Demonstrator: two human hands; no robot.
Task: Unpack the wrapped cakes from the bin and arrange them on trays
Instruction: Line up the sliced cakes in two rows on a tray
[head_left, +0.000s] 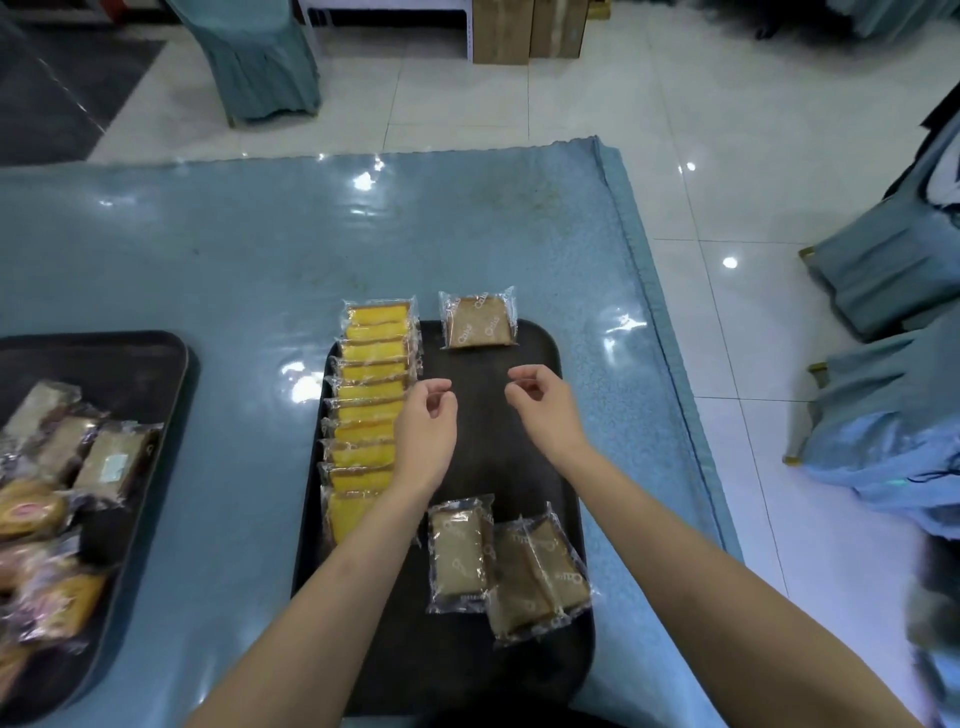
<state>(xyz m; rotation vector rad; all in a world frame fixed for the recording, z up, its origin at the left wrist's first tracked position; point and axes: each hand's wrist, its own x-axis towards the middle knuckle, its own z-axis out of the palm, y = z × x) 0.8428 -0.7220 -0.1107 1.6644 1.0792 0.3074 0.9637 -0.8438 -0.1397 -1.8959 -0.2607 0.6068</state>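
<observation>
Both hands hover over the bare middle of a black tray (540, 467) on a blue-covered table (234, 249). The left hand (423, 431) and the right hand (543, 410) are empty, their fingers loosely curled, holding nothing and apart from each other.

Along the tray's left edge runs a row of yellow cakes (371, 400) in clear wrap, overlapping from far to near; the left forearm crosses the nearest ones. At the tray's far edge lies one brown cake (479, 319), just beyond the hands. Near the person, three more brown cakes (506, 564) lie side by side, the right two overlapping.

To the left, well apart, a second tray (171, 358) holds a loose pile of mixed wrapped cakes (62, 483).
</observation>
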